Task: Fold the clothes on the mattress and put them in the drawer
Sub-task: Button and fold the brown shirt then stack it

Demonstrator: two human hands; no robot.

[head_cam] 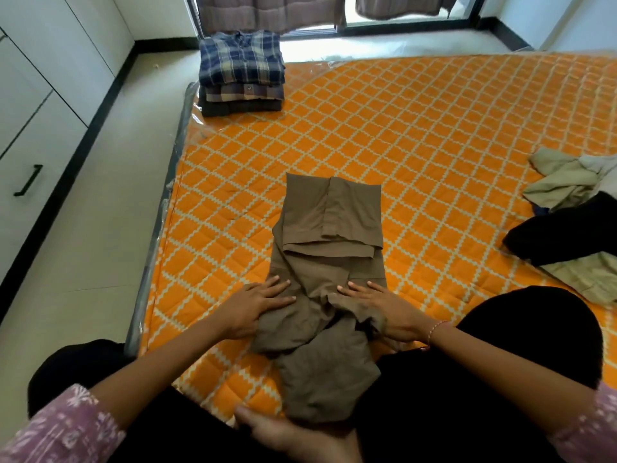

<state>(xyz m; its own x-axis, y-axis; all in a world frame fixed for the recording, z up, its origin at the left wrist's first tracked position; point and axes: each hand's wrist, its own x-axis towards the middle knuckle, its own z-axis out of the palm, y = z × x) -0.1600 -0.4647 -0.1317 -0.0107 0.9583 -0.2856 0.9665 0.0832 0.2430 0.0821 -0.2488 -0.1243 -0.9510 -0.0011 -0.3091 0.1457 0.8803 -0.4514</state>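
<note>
A brown garment (329,248) lies partly folded on the orange patterned mattress (434,135), its far end doubled back toward me. My left hand (258,304) rests flat on the garment's left side with straight fingers. On its right side my right hand (379,304) presses flat, fingers pointing left. The garment's near end hangs over my lap. A stack of folded plaid shirts (241,73) sits at the mattress's far left corner. A white drawer front with a black handle (28,180) is in the cabinet at left.
A heap of unfolded clothes, beige (564,182) and black (567,233), lies at the right edge of the mattress. My crossed legs and a foot (287,436) fill the near edge. Tiled floor (110,228) runs between mattress and cabinets. Curtains hang at the far window.
</note>
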